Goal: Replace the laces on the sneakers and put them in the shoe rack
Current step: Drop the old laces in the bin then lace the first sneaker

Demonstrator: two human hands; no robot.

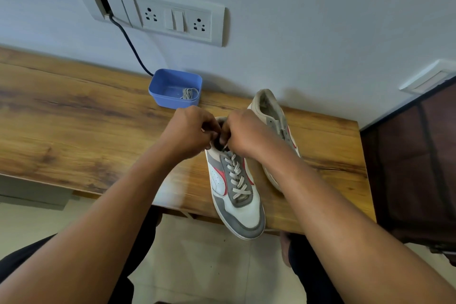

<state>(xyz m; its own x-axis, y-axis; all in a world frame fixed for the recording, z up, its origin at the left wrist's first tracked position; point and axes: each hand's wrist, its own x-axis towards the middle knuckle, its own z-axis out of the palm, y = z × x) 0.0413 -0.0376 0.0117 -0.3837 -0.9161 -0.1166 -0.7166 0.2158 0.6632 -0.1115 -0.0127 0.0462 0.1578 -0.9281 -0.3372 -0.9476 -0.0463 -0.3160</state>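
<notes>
On the table [74,111], back by the wall, a blue box [175,87] holds a coiled spare lace [189,93]. Just in front of it my left hand [190,131] is curled tight, fingertips down at the collar of the laced sneaker [237,190]. That sneaker lies under both hands, with its toe over the table's near edge and its white lace [237,175] crossed up to the top eyelets. My right hand [243,132] is curled the same way, knuckles nearly touching the left. I cannot tell whether either hand pinches the lace ends. Beside my right wrist the unlaced sneaker [269,111] lies heel towards the wall.
</notes>
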